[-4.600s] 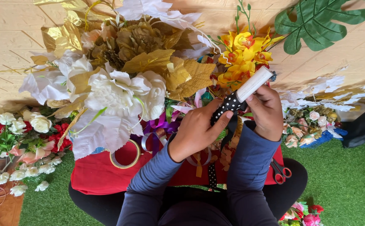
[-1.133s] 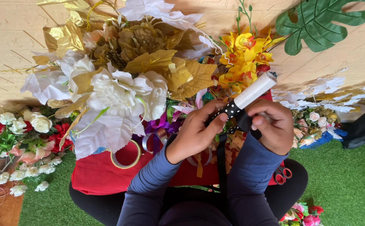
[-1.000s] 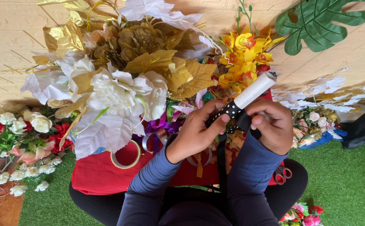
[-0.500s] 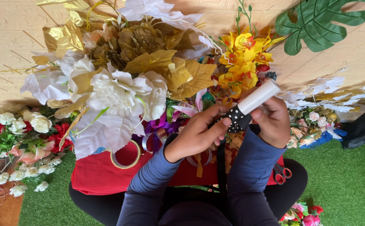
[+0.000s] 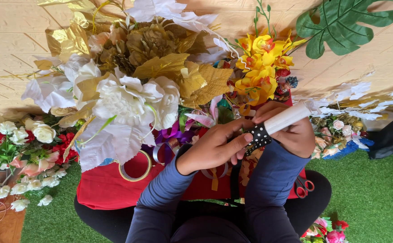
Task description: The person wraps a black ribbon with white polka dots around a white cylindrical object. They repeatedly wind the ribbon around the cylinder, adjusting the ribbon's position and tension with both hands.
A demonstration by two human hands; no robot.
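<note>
- Ribbon (image 5: 258, 137): showing black with white dots.
- Tube (image 5: 289, 119): showing plain white.
- Sleeves (image 5: 268, 180): showing slate blue.
- Orchids (image 5: 262, 63): glowing yellow, red centres.
- Big leaves (image 5: 169, 67): shining gold.
- Cloth (image 5: 102, 189): showing red.
- Turf (image 5: 367, 198): showing green.

Green turf floor (image 5: 376, 198) carries loose flowers (image 5: 30, 189) and red cloth (image 5: 102, 189).

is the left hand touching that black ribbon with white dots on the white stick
Touching. The head view shows the left hand with its thumb and fingertips pressed onto the black white-dotted ribbon wrapped around the white stick, no gap showing.
</note>
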